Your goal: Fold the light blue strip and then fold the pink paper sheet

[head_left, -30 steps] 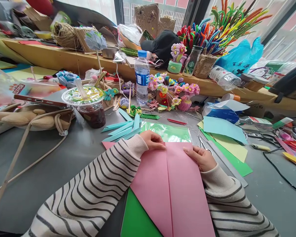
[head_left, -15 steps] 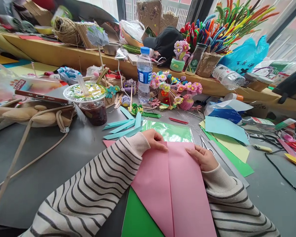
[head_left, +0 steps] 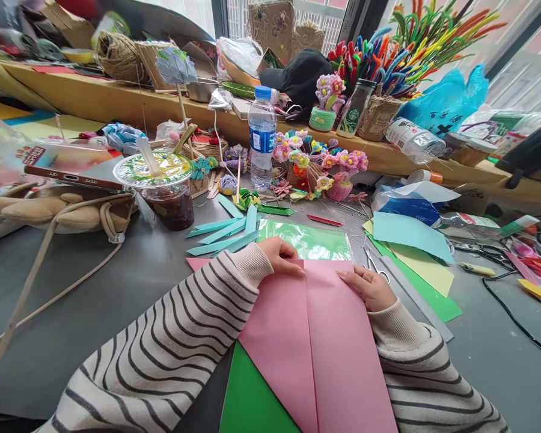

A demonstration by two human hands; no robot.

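A pink sheet of paper [head_left: 342, 355], folded over on both sides so that two edges meet along a line down its middle, lies in front of me. My left hand [head_left: 280, 256] pinches its far edge just left of that line, the thumb on top. At the far right corner my right hand [head_left: 368, 287] grips the same paper between thumb and fingers. Part of the left flap is hidden behind my striped sleeve. A green sheet [head_left: 252, 397] shows under the pink one at the lower left.
Turquoise paper strips [head_left: 228, 233] and a clear packet of green paper [head_left: 304, 239] lie beyond my hands. Scissors [head_left: 379, 267] and a metal ruler [head_left: 417, 300] are on the right. A lidded drink cup [head_left: 169, 204] and a water bottle [head_left: 262, 141] stand further back.
Both hands keep their hold on the pink paper in nearly the same place. The whole view has shifted very slightly; nothing has been let go.
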